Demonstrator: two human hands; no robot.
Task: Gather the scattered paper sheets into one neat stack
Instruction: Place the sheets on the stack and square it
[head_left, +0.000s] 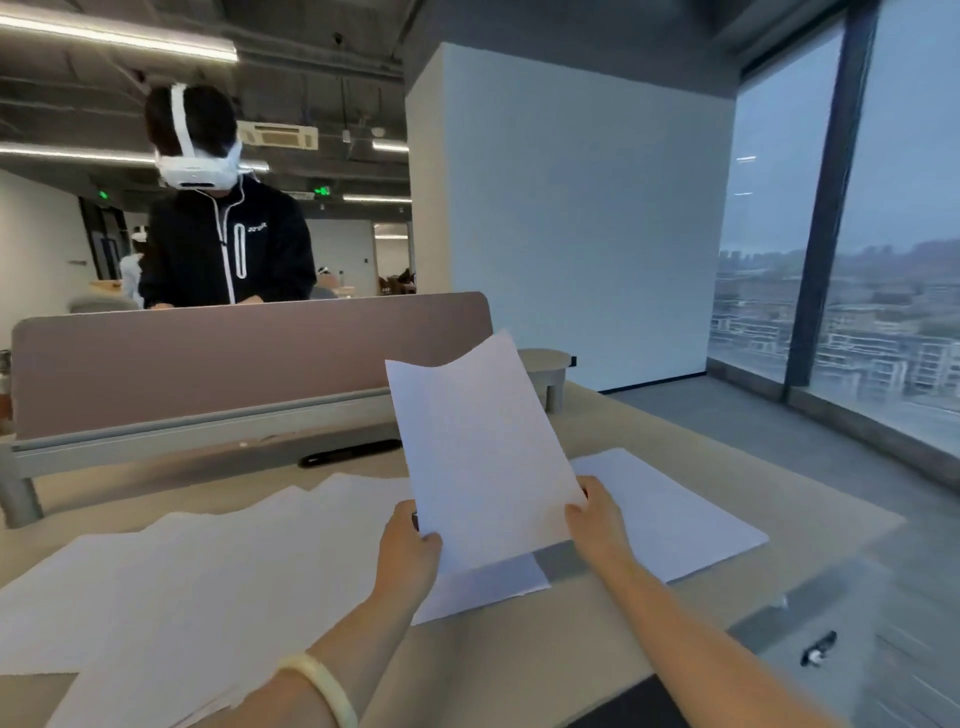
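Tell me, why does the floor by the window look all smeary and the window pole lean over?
Head view: the wide-angle lens makes the window frame lean; the floor at lower right is streaked with blur, likely from head movement; the held sheet looks fairly sharp.

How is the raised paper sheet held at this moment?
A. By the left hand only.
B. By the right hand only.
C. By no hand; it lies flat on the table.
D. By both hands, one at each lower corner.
D: the left hand and the right hand each pinch a lower corner of the raised sheet, which stands above the other sheets on the table.
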